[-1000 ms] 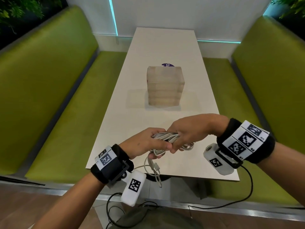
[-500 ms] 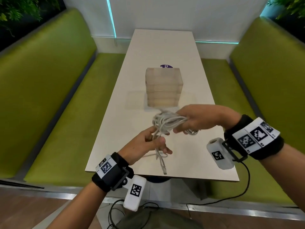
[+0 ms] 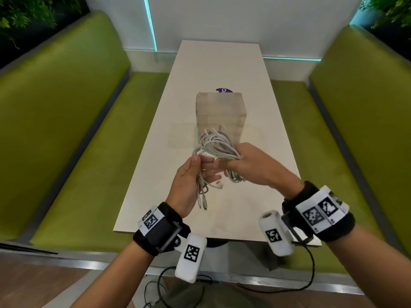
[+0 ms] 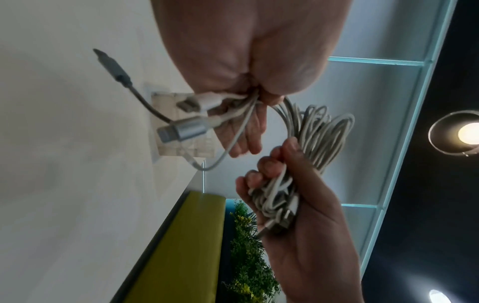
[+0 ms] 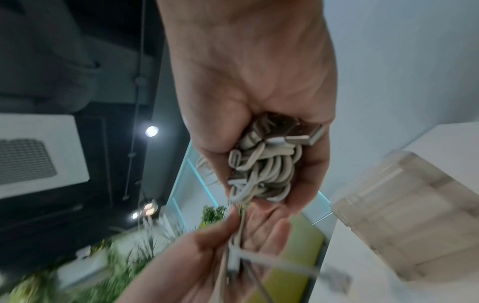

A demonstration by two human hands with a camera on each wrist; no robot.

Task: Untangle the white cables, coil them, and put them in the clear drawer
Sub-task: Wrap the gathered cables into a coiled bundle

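Green booth benches flank the white table (image 3: 222,70), cables held above its near end

My right hand (image 3: 255,167) grips the white cables (image 3: 216,144), a tangled bundle of pale loops; my left hand (image 3: 189,185) pinches loose strands whose silver plugs (image 3: 203,205) dangle. Behind them, the clear drawer unit (image 3: 220,112) stands mid-table

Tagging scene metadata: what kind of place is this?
Probably a cafe or canteen booth: green padded benches flank a long white table, with plants behind the backrests. Hands and cables aside, only a clear drawer unit is plainly on the table.
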